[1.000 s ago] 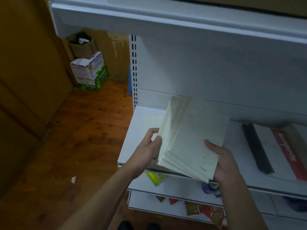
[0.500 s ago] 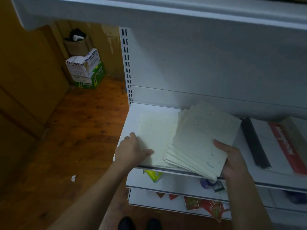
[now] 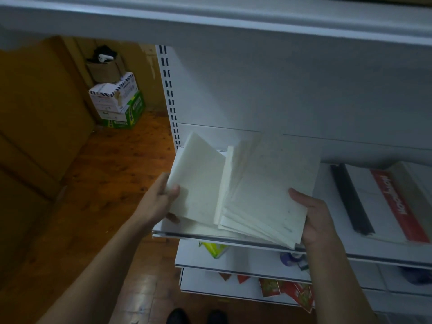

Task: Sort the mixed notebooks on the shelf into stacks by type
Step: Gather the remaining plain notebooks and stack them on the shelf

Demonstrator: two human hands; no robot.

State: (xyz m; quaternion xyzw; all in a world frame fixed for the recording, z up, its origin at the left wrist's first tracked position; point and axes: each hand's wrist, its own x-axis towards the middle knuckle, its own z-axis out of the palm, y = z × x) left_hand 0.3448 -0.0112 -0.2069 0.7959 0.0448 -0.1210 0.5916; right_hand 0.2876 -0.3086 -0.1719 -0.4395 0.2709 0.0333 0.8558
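A fanned stack of several thin cream speckled notebooks (image 3: pixel 268 183) is held above the white shelf (image 3: pixel 327 252). My right hand (image 3: pixel 315 218) grips its lower right corner, thumb on the top cover. My left hand (image 3: pixel 161 202) pinches one cream notebook (image 3: pixel 196 181) at its left edge, thumb on top, tilted up beside the stack. A pale notebook lies flat on the shelf under it, mostly hidden.
To the right on the same shelf lie a black-spined book (image 3: pixel 350 199) and a white and red book (image 3: pixel 397 202). Lower shelves hold red packets (image 3: pixel 287 291) and a yellow-green packet (image 3: pixel 214 249). Cardboard boxes (image 3: pixel 117 101) stand on the wooden floor at the back left.
My left hand, which was pressing a notebook flat on the shelf, now holds one notebook lifted and tilted next to the stack. The stack in my right hand has risen slightly.
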